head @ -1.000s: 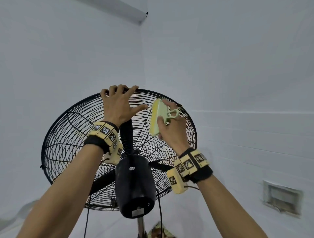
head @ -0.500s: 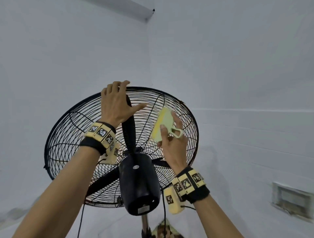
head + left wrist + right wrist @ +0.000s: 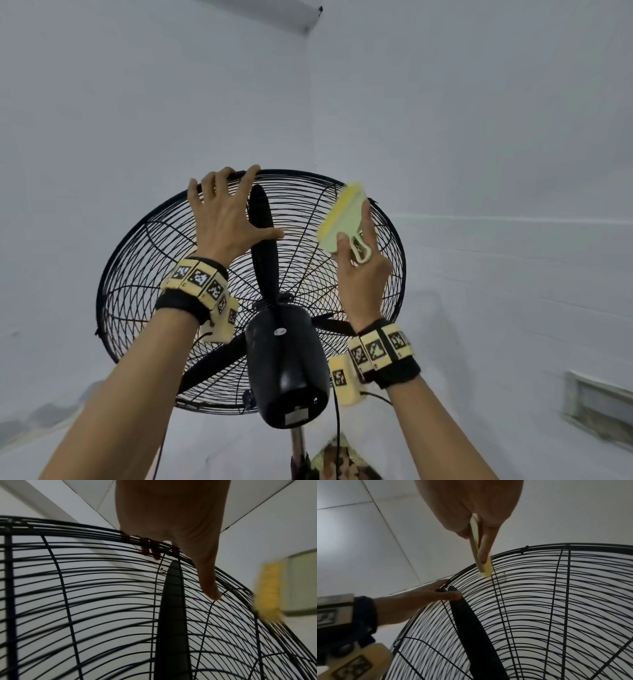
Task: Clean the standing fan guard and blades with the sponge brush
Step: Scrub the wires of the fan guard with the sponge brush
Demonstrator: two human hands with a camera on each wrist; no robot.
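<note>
Head view: my left hand (image 3: 227, 219) hooks the fan guard (image 3: 137, 274) top rim; my right hand (image 3: 359, 274) pinches the sponge brush (image 3: 342, 219) beside it. Thin wires probably bend, so I hold the rim.

Pale grey walls (image 3: 479, 102) meeting at a corner; white beam (image 3: 267, 13) along the ceiling edge; recessed vent panel (image 3: 599, 407) low on the right wall; even, diffuse light

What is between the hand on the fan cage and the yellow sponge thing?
In the head view, black wire guard and one black blade behind it lie between the left hand and the yellow-green sponge brush.
</note>
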